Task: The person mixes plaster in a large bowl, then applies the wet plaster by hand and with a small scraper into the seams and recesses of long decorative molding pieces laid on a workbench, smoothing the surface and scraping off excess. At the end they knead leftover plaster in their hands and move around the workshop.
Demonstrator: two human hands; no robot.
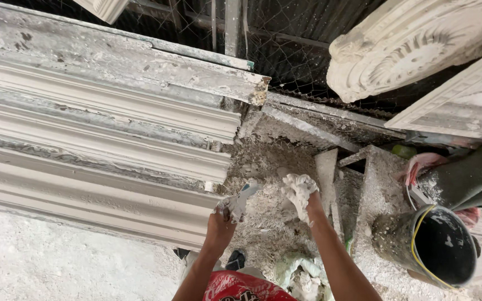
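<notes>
While both hands are white with wet plaster, they work at the end of a long mould.

The left hand [231, 207] is closed around a small scraper [246, 192] and a lump of plaster, right beside the near end of the mould [101, 167]. The right hand [299, 192] is closed on a wad of plaster [297, 181], a little to the right, above the crumbly floor [269, 223]. A black bucket [442, 245] stands near on the right. A big round plaster rose [414, 44] leans far on the right. I think the wet plaster could slip out and drop on the floor, because the hands are so slick. The scraper could also chip the mould's edge if it bumps it.
</notes>
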